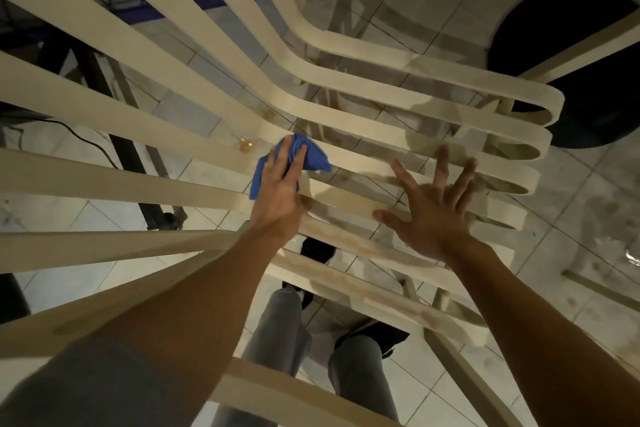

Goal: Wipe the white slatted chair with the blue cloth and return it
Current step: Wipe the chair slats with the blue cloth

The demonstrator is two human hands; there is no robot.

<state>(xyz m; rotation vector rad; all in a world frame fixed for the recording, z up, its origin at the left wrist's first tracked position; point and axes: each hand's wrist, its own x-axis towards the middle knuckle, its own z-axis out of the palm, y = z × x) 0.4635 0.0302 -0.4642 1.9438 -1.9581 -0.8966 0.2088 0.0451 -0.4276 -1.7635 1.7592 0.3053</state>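
Observation:
The white slatted chair (363,90) fills the view from above, its curved slats running from back to seat. My left hand (282,191) presses the crumpled blue cloth (313,156) onto a slat near the seat's bend, fingers laid over the cloth. A small amber stain (246,146) sits on the slat just left of the cloth. My right hand (433,208) hovers over the seat slats to the right, fingers spread wide and holding nothing.
Tiled floor (588,184) shows through the slats. A dark round object (568,59) lies at the upper right past the seat's front edge. A black cable (86,142) and dark frame legs stand at the left. My grey-trousered legs (287,322) are below the seat.

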